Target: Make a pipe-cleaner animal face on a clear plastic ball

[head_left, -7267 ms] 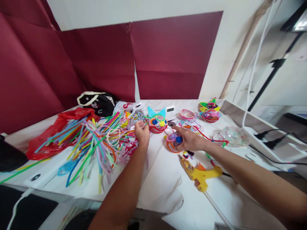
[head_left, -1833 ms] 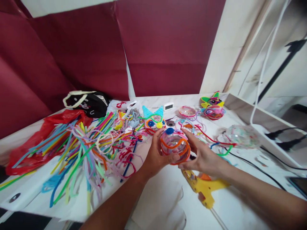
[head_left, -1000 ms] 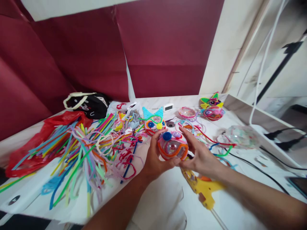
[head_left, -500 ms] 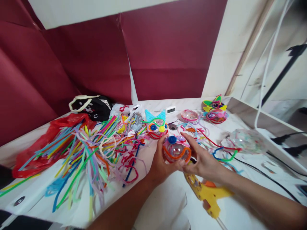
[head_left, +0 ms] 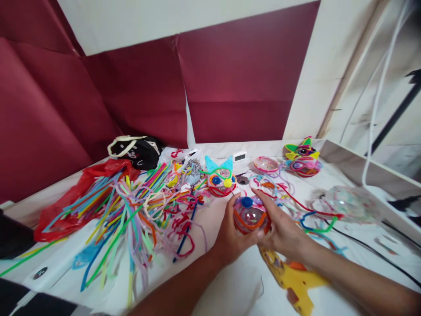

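Both hands clasp a clear plastic ball (head_left: 252,216) trimmed with orange and pink pipe cleaners and topped by a blue coil. My left hand (head_left: 230,235) is wrapped round its left side, and my right hand (head_left: 279,226) grips the right side; the thumbs meet at its near face. Just beyond it sits a finished-looking ball figure (head_left: 221,181) with light-blue pointed ears and a yellow nose. Under my right forearm lies a yellow glue gun (head_left: 292,281), partly hidden.
Heaps of loose pipe cleaners (head_left: 128,224) spread over the left, some on a red plastic bag (head_left: 62,210). Behind stand a black bag (head_left: 138,151) and a small digital clock (head_left: 240,156). Another decorated figure (head_left: 303,162) and a clear plastic bag (head_left: 351,204) are at right, near black cables (head_left: 365,248).
The whole scene has shifted slightly right and down as the head view turned. Both hands keep the ball between them, a little lower in the view.
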`<move>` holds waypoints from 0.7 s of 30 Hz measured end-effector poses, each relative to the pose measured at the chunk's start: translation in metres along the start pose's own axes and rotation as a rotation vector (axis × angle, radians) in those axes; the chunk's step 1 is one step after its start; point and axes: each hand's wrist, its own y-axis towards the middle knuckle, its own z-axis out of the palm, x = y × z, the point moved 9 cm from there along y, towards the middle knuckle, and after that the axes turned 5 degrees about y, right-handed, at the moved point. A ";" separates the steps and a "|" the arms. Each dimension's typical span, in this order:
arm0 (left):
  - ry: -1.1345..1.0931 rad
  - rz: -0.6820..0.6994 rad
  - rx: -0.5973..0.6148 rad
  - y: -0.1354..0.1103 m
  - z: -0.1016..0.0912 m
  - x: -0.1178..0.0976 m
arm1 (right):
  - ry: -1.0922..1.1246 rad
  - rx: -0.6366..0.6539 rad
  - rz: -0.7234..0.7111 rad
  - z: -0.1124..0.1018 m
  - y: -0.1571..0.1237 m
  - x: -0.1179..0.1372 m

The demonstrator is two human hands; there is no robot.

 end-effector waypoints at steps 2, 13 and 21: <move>-0.009 -0.005 0.020 0.000 0.001 -0.001 | 0.004 0.001 0.002 0.000 0.001 0.000; 0.118 0.004 -0.050 0.003 -0.010 0.003 | -0.046 -0.016 -0.003 0.001 0.009 -0.011; 0.071 -0.029 -0.092 0.005 -0.014 0.010 | -0.107 0.017 -0.076 0.002 0.020 -0.021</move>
